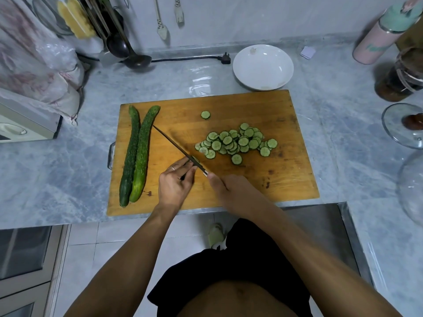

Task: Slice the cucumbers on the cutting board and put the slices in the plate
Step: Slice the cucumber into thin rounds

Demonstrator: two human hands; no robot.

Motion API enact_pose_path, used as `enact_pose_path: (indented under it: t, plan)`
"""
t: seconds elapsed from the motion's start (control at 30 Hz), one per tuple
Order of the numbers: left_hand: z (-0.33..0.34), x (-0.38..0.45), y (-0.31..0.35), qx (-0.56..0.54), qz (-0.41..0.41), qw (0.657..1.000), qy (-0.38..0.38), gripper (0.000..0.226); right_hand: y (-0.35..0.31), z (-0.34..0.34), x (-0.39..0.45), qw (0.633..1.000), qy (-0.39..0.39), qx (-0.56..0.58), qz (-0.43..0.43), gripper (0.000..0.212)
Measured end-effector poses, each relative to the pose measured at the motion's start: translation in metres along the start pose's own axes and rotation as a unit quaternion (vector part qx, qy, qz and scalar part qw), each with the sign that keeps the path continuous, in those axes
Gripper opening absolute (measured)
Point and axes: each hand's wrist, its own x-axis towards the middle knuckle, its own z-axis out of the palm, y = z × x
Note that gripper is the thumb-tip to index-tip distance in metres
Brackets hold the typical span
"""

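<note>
- The grey marble counter (68,175) carries everything.
- A wooden cutting board (263,179) lies at its front edge.
- Two whole cucumbers (135,154) lie side by side and touching along the board's left part.
- A white plate (263,67) sits just beyond the board's far edge, with no slices in it.
- The right hand (233,193) has its fingers wrapped around the handle of a knife (176,147), whose blade points toward the cucumbers.
- The left hand (175,184) pinches a small cucumber end at the blade with curled fingers.
- A heap of slices (238,143) lies mid-board, one stray slice (205,115) apart.
</note>
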Motion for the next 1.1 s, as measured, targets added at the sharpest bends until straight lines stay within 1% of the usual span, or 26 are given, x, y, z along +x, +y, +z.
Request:
enact_pose_path:
  t: [0.13,0.37,0.47,0.57,0.63,0.73,0.83,0.93,1.1]
  plan:
    - [0.0,0.0,0.0,0.006,-0.003,1.0,-0.003,0.04,-0.001,-0.002,0.002,1.0,0.007,0.014,0.001,0.062]
    - [0.002,0.001,-0.004,0.017,0.02,1.0,0.003,0.034,-0.006,0.003,0.019,1.0,-0.001,-0.017,-0.008,0.059]
    - [0.003,0.001,-0.004,0.021,0.018,1.0,0.007,0.034,-0.006,0.007,0.027,1.0,-0.003,-0.025,0.007,0.057]
    - [0.004,0.0,-0.005,0.028,0.016,0.999,0.013,0.033,-0.003,0.011,0.032,1.0,0.009,-0.011,0.026,0.059]
    - [0.004,-0.001,-0.006,0.035,0.011,0.999,0.01,0.031,-0.003,0.012,0.032,1.0,0.002,-0.004,0.029,0.056]
    - [0.004,-0.002,-0.012,0.04,0.006,0.999,0.0,0.024,-0.002,0.013,0.03,1.0,0.009,0.007,0.028,0.057]
    - [0.002,-0.004,-0.015,0.046,0.026,0.998,-0.017,0.027,0.0,0.01,0.027,0.998,0.028,0.034,0.037,0.062]
    - [0.003,-0.003,-0.013,0.051,0.031,0.998,-0.004,0.026,0.004,0.002,0.022,0.996,0.034,0.062,0.048,0.067]
    - [0.004,-0.004,-0.011,0.024,0.013,0.999,0.016,0.023,0.003,-0.007,0.003,0.998,0.019,0.058,0.028,0.063]
